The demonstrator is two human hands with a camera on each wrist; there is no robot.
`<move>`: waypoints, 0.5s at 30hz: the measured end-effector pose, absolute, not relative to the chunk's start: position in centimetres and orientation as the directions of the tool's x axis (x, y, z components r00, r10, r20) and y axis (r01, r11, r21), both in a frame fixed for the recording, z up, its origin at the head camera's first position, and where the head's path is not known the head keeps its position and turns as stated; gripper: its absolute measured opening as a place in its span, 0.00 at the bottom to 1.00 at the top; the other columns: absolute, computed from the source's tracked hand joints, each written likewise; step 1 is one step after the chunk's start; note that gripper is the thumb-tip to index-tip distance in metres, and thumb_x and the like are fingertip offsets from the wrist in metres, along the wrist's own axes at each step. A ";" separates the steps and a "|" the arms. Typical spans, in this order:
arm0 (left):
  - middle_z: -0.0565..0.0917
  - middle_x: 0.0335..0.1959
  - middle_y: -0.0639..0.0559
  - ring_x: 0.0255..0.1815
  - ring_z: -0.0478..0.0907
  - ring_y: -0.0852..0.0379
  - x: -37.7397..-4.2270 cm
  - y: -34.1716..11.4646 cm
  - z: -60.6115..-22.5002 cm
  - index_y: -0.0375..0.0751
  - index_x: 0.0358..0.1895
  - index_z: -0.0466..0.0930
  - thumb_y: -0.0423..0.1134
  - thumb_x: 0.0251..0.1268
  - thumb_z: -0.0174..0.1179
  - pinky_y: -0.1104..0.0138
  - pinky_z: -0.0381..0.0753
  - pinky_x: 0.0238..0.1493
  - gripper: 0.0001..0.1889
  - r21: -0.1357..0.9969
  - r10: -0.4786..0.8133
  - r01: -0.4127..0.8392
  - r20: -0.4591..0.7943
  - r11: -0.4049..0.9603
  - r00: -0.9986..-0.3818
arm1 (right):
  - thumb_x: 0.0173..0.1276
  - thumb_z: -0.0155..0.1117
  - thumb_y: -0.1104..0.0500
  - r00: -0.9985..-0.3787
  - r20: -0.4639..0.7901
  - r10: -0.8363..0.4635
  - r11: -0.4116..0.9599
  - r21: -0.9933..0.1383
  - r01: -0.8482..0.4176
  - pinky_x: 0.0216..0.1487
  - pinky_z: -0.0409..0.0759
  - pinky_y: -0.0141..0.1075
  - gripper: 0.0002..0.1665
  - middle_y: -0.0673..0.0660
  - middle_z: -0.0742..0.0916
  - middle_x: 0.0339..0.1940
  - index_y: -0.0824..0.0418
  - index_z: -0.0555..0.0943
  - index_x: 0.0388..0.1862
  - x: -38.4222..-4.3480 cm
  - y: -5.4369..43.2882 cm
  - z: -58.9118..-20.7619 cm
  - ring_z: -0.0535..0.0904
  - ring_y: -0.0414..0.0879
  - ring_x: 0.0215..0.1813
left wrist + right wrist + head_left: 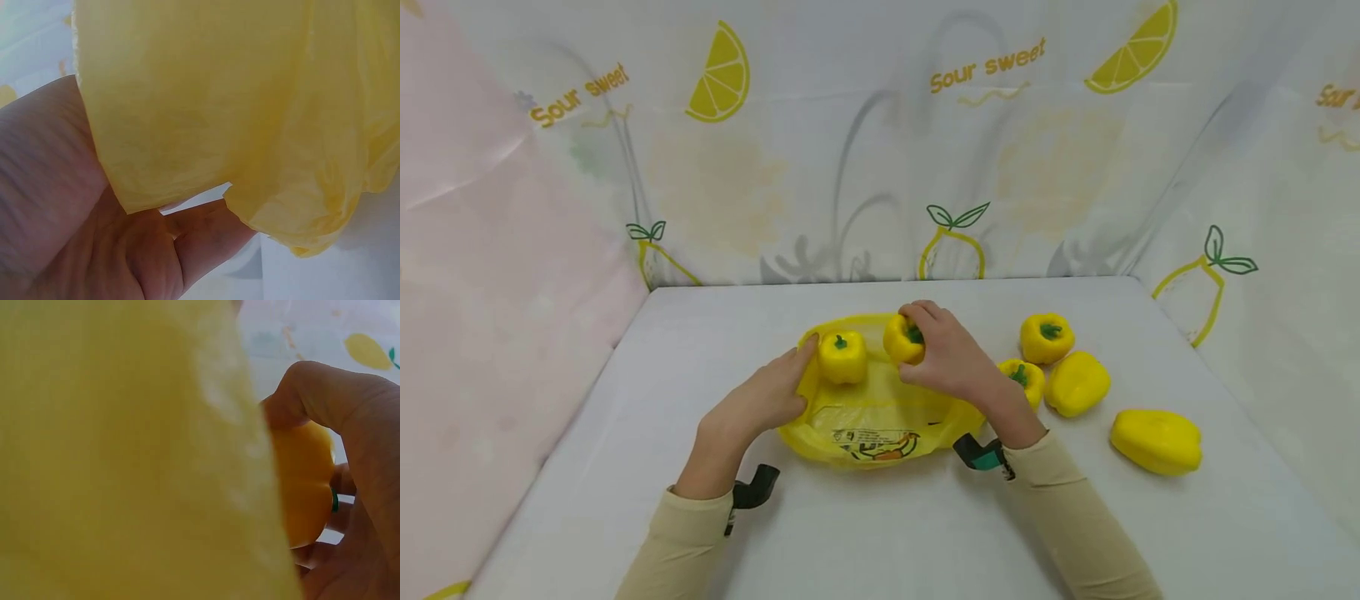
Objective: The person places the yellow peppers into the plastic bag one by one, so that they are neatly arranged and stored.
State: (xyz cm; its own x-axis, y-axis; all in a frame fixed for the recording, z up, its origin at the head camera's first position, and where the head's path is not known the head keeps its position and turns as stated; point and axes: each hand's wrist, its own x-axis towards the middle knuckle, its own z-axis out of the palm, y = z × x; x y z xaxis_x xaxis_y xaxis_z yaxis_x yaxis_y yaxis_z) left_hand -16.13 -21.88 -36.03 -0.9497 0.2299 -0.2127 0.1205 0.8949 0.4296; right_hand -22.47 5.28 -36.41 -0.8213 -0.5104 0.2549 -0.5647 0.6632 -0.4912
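A yellow plastic bag [895, 392] lies spread with its mouth up and a printed patch at the front. One yellow bell pepper [842, 360] sits in its left part, green stem upward. My left hand [760, 398] holds the bag's left rim; the bag film [219, 100] hides most of its fingers in the left wrist view. With thumb and fingers round it, my right hand [951, 354] grips another bell pepper [900, 340] over the bag's far right part. In the right wrist view, bag film partly covers that gripped pepper [306, 487].
Right of the bag are more yellow bell peppers: one [1047, 337] at the back, one lying on its side [1077, 383], one [1028, 379] partly behind my right forearm, and one [1156, 442] nearer the front. A lemon-printed cloth [820, 167] hangs behind the white table [865, 533].
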 end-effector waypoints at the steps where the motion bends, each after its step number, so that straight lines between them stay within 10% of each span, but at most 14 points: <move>1: 0.53 0.80 0.34 0.80 0.52 0.35 -16.1 -21.9 -36.0 0.42 0.81 0.40 0.25 0.61 0.46 0.42 0.55 0.77 0.44 0.431 0.229 0.119 -0.213 0.895 -0.950 | 0.53 0.67 0.52 -0.822 0.254 -0.509 0.671 -0.482 -0.564 0.58 0.77 0.44 0.41 0.56 0.74 0.65 0.57 0.68 0.68 -22.5 5.0 -36.7 0.72 0.52 0.56; 15: 0.55 0.79 0.35 0.79 0.53 0.35 -16.2 -21.8 -36.2 0.40 0.81 0.42 0.26 0.59 0.47 0.42 0.56 0.77 0.44 0.426 0.237 0.129 -0.212 0.896 -0.948 | 0.61 0.71 0.43 -0.869 0.169 -0.465 0.758 -0.432 -0.490 0.66 0.77 0.45 0.46 0.60 0.75 0.68 0.60 0.67 0.72 -22.4 2.2 -40.0 0.77 0.54 0.63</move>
State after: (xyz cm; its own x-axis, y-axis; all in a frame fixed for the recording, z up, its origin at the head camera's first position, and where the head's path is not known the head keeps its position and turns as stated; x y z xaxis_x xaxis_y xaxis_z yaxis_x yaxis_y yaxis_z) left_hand -16.23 -21.82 -36.19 -0.9480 0.2375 -0.2118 0.1292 0.8955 0.4259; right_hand -22.44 2.24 -39.98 -0.8689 -0.4652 0.1690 -0.4895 0.7575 -0.4319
